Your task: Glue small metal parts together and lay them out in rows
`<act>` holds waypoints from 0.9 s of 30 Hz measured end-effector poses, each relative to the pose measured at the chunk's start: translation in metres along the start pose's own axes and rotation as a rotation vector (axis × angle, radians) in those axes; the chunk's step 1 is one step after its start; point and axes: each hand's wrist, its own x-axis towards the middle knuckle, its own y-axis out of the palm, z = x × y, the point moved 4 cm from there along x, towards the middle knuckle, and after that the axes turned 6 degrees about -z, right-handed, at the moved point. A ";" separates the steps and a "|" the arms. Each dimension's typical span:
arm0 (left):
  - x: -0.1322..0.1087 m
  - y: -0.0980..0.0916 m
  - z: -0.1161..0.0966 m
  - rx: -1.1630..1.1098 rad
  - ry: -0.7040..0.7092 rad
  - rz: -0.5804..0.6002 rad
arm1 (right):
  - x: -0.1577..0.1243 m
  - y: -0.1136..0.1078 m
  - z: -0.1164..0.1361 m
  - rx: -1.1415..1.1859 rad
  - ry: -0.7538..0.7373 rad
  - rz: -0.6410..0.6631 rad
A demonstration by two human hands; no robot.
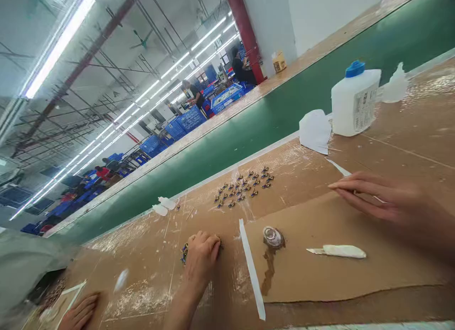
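Observation:
My left hand (202,254) is curled over a cluster of small blue-and-gold pieces (184,253), which show at both sides of it; its fingertips are mostly hidden. Over the right end of a cardboard sheet (302,278), my right hand (386,197) has its thumb and fingers pinched together. What they hold, if anything, I cannot make out. Just beyond those fingers is a white pointed strip (338,168). A knife-like tool with a pale wrapped handle (344,251) lies on the cardboard, near a small round container (273,236) with a wet brown stain.
Several similar small pieces (245,185) stand in rows farther back. A white bottle with a blue cap (355,100) is at the back right, beside a white paper piece (314,130). A green belt (227,166) runs behind. Another person's hand (80,313) rests at lower left.

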 end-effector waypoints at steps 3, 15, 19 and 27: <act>-0.005 -0.011 -0.012 -0.027 0.039 -0.001 | -0.008 0.006 -0.007 0.011 0.080 0.065; -0.070 -0.023 -0.036 -0.278 0.139 -0.051 | -0.009 0.009 -0.004 -0.007 0.088 0.103; -0.085 -0.035 -0.021 -0.349 -0.293 -0.240 | -0.008 0.008 -0.002 -0.024 0.129 0.109; -0.099 -0.137 0.050 -0.230 -0.576 -0.498 | -0.007 0.011 0.000 -0.050 0.123 0.106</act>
